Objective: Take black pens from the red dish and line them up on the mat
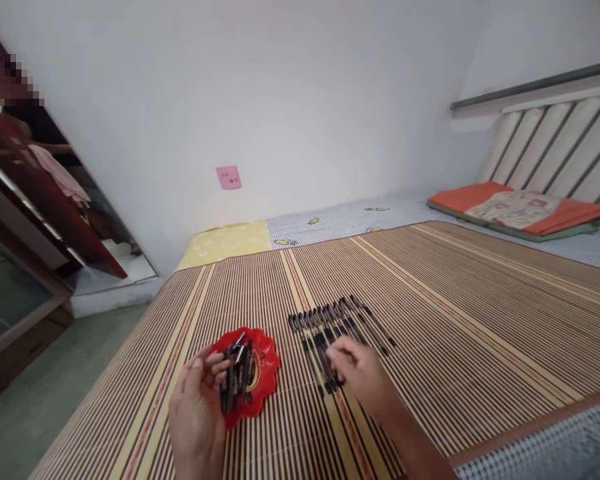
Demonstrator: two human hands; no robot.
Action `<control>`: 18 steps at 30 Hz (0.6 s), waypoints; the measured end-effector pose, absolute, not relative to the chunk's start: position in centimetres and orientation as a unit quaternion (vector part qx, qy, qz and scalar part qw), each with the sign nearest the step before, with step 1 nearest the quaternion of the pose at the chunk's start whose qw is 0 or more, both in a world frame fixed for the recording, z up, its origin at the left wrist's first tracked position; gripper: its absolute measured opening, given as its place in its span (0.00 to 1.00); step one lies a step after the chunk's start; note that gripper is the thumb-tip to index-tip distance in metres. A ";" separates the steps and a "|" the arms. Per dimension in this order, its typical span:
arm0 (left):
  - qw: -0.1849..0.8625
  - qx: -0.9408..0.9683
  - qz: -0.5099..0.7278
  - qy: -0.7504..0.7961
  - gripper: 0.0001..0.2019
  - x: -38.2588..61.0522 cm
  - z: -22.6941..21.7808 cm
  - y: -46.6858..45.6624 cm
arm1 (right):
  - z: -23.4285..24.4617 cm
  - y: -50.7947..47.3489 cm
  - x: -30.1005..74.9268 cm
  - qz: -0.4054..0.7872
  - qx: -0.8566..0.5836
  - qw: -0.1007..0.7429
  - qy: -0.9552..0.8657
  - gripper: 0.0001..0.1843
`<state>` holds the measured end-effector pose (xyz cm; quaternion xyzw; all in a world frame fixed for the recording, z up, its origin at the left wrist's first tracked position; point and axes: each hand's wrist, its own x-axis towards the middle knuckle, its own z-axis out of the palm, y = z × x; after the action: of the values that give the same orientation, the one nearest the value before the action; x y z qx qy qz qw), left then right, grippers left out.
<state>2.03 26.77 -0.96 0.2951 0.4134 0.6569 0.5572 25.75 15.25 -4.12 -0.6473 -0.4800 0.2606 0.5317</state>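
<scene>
Dark pens: one row on the mat, one heap in a red plate

Row of pens (pixel 325 315) lies on the striped mat (pixel 455 320), just right of the plate in the near half of the scene. Appearance: slim, mostly black or dark brown, a few with a paler middle; far ends dark and rounded, near ends black. Exact count uncertain, since the right hand covers part of the row.

Orientation: long axes slant from far left to near right. Left-hand pens stand steeper to the viewer; those at the right end lean more to the right, so the row fans slightly. Far ends form a close line; near ends spread. Which end is the writing tip: cannot tell.

Heaped pens (pixel 237 373) lie in the red plate (pixel 267 383), which has a scalloped rim. They are dark, with bright glints toward the far end; their long axes run mostly near to far.

Hands: apart from each other. Left hand (pixel 195 400) is at the plate's left side, fingers bent over the heap; grip cannot be told. Right hand (pixel 357 367) is over the row, blurred, fingers bunched; whether it pinches a pen cannot be told.
</scene>
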 end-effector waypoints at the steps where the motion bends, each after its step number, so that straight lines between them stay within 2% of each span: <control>1: 0.558 0.291 0.659 0.411 0.09 1.8 -0.9 26.8 | -4.3 15.5 24.9 0.235 -0.663 0.481 -0.523 0.15; 4: 0.565 0.285 0.660 0.404 0.09 1.3 -0.8 26.9 | -5.8 16.1 23.3 0.140 -0.732 0.344 -0.571 0.10; 7: 0.571 0.283 0.655 0.405 0.10 1.1 -0.9 27.0 | -7.3 16.6 22.9 0.100 -0.773 0.253 -0.573 0.07; 12: 0.548 0.316 0.649 0.423 0.11 0.6 -1.8 27.6 | -7.3 16.9 22.1 0.091 -0.787 0.182 -0.583 0.04; 18: 0.496 0.336 0.656 0.458 0.12 -0.8 -2.7 28.2 | -7.1 17.1 21.5 0.093 -0.797 0.133 -0.581 0.05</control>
<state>-0.80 28.23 -2.69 0.3362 0.4584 0.6561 0.4964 21.50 17.15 -7.12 -0.7974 -0.5813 0.0928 0.1328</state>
